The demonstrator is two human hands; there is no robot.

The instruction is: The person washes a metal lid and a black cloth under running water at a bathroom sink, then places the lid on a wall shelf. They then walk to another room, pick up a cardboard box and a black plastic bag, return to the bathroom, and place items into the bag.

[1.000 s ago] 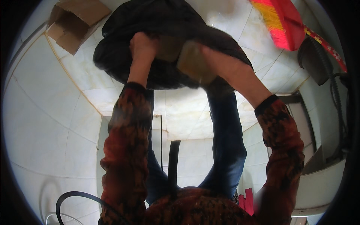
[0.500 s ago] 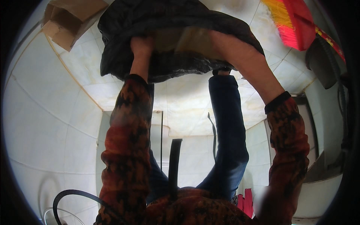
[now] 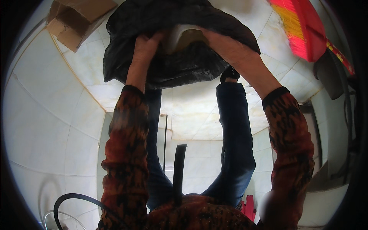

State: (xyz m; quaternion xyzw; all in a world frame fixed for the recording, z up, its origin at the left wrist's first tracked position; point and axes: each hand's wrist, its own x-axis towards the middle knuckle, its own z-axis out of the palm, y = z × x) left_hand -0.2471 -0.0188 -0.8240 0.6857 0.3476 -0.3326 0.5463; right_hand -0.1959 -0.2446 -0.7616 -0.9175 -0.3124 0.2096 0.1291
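Above floor tiles, left hand and right hand inside black bag
Probably holding it open; cannot tell grip closure

Wrinkled glossy plastic bag, matt cardboard box, smooth floor tiles, denim trousers

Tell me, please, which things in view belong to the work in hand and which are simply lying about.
In hand:
- black plastic bag, left hand and right hand at its opening
- pale object between the hands, too blurred to identify

Apparently just lying about:
- open cardboard box, upper left
- red broom with yellow bristles, upper right
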